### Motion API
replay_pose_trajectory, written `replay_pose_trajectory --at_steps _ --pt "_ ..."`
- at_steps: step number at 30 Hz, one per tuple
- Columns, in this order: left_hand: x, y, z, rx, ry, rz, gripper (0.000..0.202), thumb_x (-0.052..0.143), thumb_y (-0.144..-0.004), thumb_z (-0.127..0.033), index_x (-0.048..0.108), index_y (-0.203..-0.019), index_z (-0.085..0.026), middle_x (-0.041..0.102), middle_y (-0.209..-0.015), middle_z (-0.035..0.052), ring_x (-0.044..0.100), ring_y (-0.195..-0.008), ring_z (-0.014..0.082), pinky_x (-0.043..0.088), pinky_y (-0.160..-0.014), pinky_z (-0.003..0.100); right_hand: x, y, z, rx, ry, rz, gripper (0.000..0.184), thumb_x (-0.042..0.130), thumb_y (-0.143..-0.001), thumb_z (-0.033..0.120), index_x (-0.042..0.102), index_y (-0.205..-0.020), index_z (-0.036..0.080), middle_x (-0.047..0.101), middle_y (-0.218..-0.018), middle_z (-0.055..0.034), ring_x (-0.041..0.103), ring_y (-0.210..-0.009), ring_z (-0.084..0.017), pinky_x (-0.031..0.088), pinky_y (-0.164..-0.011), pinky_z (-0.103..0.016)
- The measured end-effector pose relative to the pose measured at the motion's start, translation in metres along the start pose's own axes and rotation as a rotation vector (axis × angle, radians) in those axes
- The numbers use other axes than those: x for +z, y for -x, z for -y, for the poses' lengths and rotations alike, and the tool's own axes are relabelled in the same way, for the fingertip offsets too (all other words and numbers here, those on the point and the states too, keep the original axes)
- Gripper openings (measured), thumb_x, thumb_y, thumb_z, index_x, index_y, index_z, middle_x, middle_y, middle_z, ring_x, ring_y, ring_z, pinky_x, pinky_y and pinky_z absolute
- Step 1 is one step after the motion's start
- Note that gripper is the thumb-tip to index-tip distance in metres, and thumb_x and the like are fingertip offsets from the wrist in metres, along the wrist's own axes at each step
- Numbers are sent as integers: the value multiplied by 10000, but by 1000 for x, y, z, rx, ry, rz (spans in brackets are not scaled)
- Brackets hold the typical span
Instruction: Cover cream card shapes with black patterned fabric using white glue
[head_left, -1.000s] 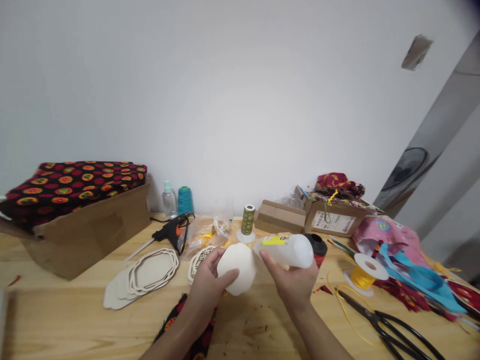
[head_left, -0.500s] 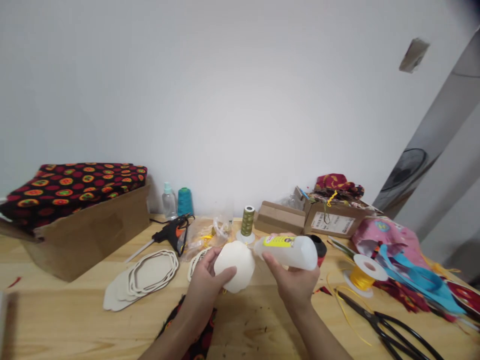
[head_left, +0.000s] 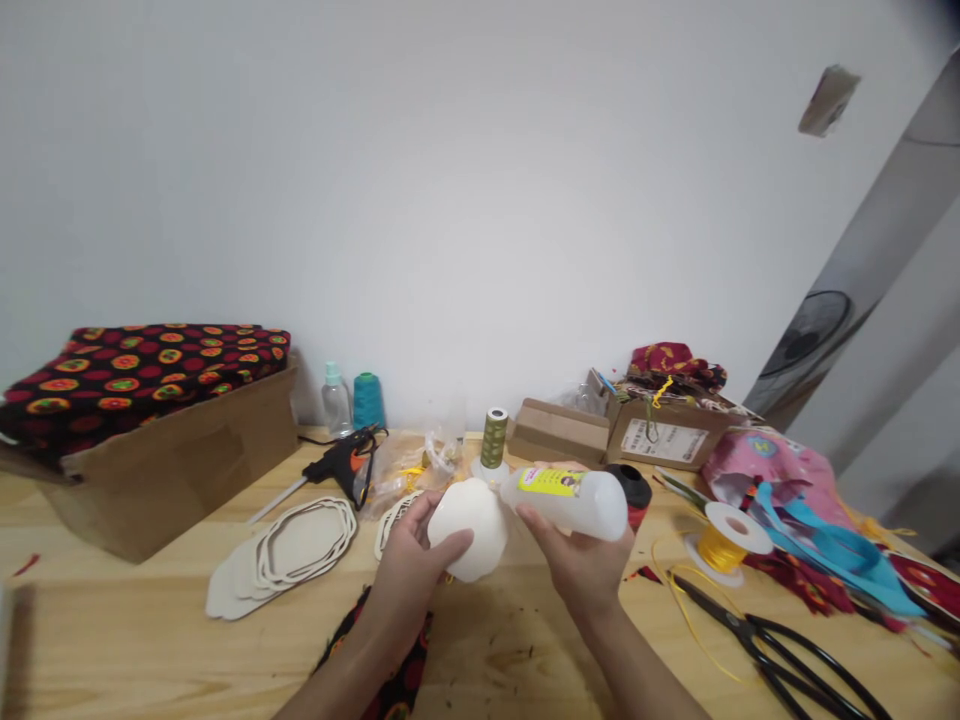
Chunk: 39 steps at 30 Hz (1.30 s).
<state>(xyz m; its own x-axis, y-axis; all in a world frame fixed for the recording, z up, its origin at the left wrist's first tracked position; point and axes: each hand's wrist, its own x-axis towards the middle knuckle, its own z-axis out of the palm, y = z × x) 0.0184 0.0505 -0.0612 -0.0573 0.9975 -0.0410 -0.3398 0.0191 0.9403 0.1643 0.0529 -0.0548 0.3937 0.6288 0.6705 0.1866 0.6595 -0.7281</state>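
My left hand (head_left: 420, 550) grips a white piece with a scalloped edge (head_left: 472, 530), thumb on its face and fingers behind. A translucent glue bottle (head_left: 574, 500) with a yellow label lies tilted in my right hand (head_left: 589, 560), its narrow end turned left. That end is at the right edge of the white piece; whether it touches cannot be made out. Below my left wrist lies dark patterned fabric (head_left: 405, 680). Partly hidden behind my left fingers is a cut-out white shape (head_left: 390, 525). An olive thread spool (head_left: 494, 440) stands behind the white piece.
Left are a cardboard box (head_left: 195, 470) with patterned cloth (head_left: 150, 370), a glue gun (head_left: 341, 468) and white cut-out frames (head_left: 307, 540). Right are black scissors (head_left: 765, 640), a yellow cord spool (head_left: 724, 545), blue ribbon (head_left: 840, 550) and an open carton (head_left: 664, 435).
The glue bottle and my right hand have shifted slightly left, closer to the white piece. My left hand keeps nearly the same hold. The whole view has moved a little.
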Motion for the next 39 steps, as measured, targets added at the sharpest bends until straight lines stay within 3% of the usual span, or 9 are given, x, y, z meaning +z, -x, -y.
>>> replay_pose_trajectory --at_steps 5,11,18,20,25,30,35,39 --pt "-1 -3 2 11 27 -16 404 698 -531 -138 567 -914 -153 658 -776 3 586 -707 162 467 -580 233 -4 1 -5 -61 212 18 304 738 -550 278 593 -786 153 663 -795 -99 632 -738 -246 521 -710 -409" --pt "-6 -4 5 32 25 -42 425 709 -507 -132 565 -907 -131 662 -723 23 607 -679 191 480 -557 260 -3 3 -4 53 53 -38 377 737 -550 282 584 -862 136 678 -769 -100 652 -692 -238 548 -658 -369" --pt "-7 -4 4 17 -35 -55 445 698 -561 -170 523 -970 -189 666 -813 9 626 -682 170 497 -552 244 0 -1 -1 54 183 -80 383 738 -504 388 596 -756 137 669 -697 -105 641 -630 -255 549 -588 -376" --pt "-7 -6 3 6 -21 -70 460 706 -565 -172 526 -987 -201 674 -873 14 632 -750 178 508 -604 248 1 -4 0 71 159 -14 359 730 -511 389 594 -733 142 670 -696 -109 641 -643 -261 547 -607 -385" --pt "-6 -7 3 -10 19 -53 452 733 -523 -180 553 -938 -172 684 -820 16 635 -712 185 507 -560 239 1 -3 1 107 135 -49 382 729 -524 360 603 -801 129 671 -768 -122 639 -728 -285 525 -691 -425" --pt "-8 -8 5 -9 1 -55 486 751 -491 -200 556 -935 -171 682 -731 -6 637 -694 190 509 -550 234 1 -2 2 21 15 42 314 722 -563 271 608 -839 170 682 -783 -71 652 -720 -238 539 -677 -353" --pt "-7 -8 3 -20 24 -103 517 757 -486 -181 555 -962 -190 683 -835 13 640 -741 194 519 -548 237 1 -3 3 63 122 -31 339 730 -540 312 621 -810 139 683 -756 -110 644 -718 -279 527 -683 -419" --pt "-4 -6 1 -13 58 -141 501 760 -471 -174 573 -935 -177 700 -834 23 645 -706 185 518 -525 221 4 -3 6 90 43 -89 332 743 -513 301 627 -784 147 683 -734 -96 641 -692 -263 530 -663 -404"
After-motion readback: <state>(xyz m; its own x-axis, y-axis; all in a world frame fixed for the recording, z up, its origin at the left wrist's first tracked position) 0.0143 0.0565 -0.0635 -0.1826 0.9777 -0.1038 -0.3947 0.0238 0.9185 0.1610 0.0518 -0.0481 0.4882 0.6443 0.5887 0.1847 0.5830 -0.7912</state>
